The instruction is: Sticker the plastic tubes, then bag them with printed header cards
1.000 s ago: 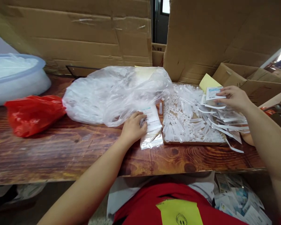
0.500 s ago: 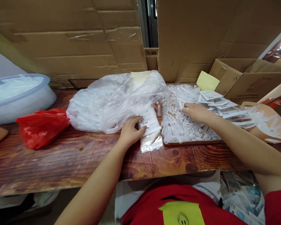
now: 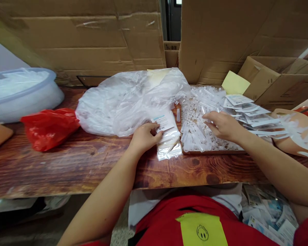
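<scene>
My left hand (image 3: 145, 139) is at the left edge of a stack of clear plastic packets (image 3: 169, 136) with a printed card showing on top. Its thumb and fingertips grip that edge. To the right, my right hand (image 3: 222, 126) is over a shallow tray (image 3: 213, 152) full of small clear plastic tubes (image 3: 192, 136) and white bits. Its thumb and index finger are bent together among the tubes; what lies between the fingertips is too small to make out. One tube (image 3: 178, 115) lies between the packets and the tray.
A big translucent bag (image 3: 113, 106) lies behind my left hand. Farther left are a red plastic bag (image 3: 50, 130) and a blue-rimmed tub (image 3: 28, 92). Filled packets (image 3: 251, 112), a yellow paper (image 3: 235, 83) and a cardboard box (image 3: 269, 78) are at right. Tall cardboard (image 3: 79, 41) stands behind.
The view has shifted slightly. My left hand stays at the packets' edge, and my right hand stays over the tray with its fingers slightly more bent.
</scene>
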